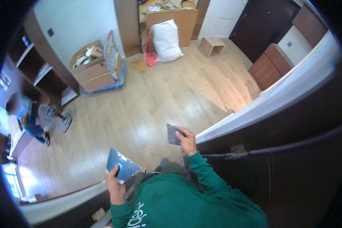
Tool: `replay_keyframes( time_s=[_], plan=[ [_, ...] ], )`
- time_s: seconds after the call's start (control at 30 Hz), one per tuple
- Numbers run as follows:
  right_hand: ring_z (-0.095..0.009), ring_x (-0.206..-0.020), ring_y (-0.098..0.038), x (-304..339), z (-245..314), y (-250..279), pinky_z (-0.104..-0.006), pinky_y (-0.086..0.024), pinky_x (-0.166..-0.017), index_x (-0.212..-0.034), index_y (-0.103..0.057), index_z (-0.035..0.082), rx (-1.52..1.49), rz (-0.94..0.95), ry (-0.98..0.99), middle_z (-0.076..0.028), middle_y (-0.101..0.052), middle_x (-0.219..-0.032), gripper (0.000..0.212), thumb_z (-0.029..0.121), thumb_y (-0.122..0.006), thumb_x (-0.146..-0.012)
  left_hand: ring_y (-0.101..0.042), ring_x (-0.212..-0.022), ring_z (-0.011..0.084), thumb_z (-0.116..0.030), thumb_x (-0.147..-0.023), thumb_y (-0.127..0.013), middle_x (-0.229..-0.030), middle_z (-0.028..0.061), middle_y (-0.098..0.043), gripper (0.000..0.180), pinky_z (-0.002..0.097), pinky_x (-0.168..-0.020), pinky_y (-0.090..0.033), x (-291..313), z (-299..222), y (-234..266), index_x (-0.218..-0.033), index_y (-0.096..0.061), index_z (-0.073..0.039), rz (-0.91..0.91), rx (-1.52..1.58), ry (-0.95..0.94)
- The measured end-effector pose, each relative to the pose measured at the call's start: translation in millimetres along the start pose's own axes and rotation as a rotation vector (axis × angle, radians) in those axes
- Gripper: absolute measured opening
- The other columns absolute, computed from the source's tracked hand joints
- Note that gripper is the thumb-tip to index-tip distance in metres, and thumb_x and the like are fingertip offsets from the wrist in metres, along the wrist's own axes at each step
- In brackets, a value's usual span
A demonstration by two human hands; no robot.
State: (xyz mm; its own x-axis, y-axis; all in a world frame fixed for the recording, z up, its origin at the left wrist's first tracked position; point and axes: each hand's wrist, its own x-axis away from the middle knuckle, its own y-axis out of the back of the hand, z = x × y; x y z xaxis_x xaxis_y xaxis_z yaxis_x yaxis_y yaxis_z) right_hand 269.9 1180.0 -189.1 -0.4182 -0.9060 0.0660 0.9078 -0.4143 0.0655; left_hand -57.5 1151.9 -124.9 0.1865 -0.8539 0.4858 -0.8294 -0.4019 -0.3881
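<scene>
My left hand (115, 187) is wrapped round a wide flat blade (126, 168), bluish and shiny, with whitish smears along its edges; the thumb lies on top. A small dark grey scraper (173, 135) is pinched in my right hand (188, 141), held up before the white-edged dark panel on the right. The two tools are apart, both above the wooden floor. Green sleeves cover both of my forearms.
To my right runs a long white edge (262, 102) above a dark panel. Ahead stand a cart with an open carton (91, 78), a white sack (166, 40), a red dustpan (151, 59) and a small wooden stool (212, 46). At left, a person (26, 116) is near a fan (49, 115).
</scene>
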Motion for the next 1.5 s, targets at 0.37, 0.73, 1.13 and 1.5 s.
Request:
replay_keyframes(
  time_s=[0.37, 0.73, 1.13, 1.5],
  plan=[
    [-0.009, -0.085, -0.061, -413, 56, 48, -0.0250, -0.051, -0.077, -0.119, -0.070, 0.003, -0.046, -0.126, 0.010, -0.002, -0.070, -0.100, 0.027, 0.012, -0.065, -0.094, -0.066, -0.094, 0.0221, -0.006, -0.090, -0.063, -0.107, 0.0110, -0.066, 0.030, 0.0350, -0.085, -0.053, -326, -13, -385, -0.118, -0.059, 0.004, 0.276, -0.034, 0.131],
    [-0.013, -0.088, -0.060, -661, 70, 332, -0.0264, -0.048, -0.083, -0.114, -0.071, 0.001, -0.271, -1.068, -0.116, -0.005, -0.070, -0.097, 0.025, 0.009, -0.066, -0.091, -0.065, -0.092, 0.0193, -0.008, -0.089, -0.066, -0.102, 0.0066, -0.067, 0.027, 0.0332, -0.084, -0.052, -525, 6, -986, -0.114, -0.062, 0.001, 0.982, -0.360, 0.187],
    [-0.015, -0.088, -0.065, -895, 66, 781, -0.0270, -0.051, -0.081, -0.115, -0.068, -0.003, -0.555, -1.283, -0.198, -0.008, -0.070, -0.099, 0.028, 0.005, -0.068, -0.088, -0.066, -0.094, 0.0242, 0.000, -0.079, -0.064, -0.103, 0.0092, -0.067, 0.036, 0.0386, -0.088, -0.054, -438, 301, -1456, -0.115, -0.059, 0.002, 1.016, -0.385, 0.527],
    [-0.021, -0.095, -0.067, -1129, 140, 1192, -0.0337, -0.054, -0.085, -0.117, -0.062, -0.004, -0.930, -1.119, 0.021, -0.009, -0.068, -0.106, 0.033, 0.005, -0.069, -0.086, -0.066, -0.094, 0.0245, -0.004, -0.079, -0.065, -0.102, 0.0078, -0.067, 0.028, 0.0387, -0.087, -0.055, -403, 587, -1876, -0.107, -0.063, -0.002, 1.107, -0.486, 0.641]
  ],
)
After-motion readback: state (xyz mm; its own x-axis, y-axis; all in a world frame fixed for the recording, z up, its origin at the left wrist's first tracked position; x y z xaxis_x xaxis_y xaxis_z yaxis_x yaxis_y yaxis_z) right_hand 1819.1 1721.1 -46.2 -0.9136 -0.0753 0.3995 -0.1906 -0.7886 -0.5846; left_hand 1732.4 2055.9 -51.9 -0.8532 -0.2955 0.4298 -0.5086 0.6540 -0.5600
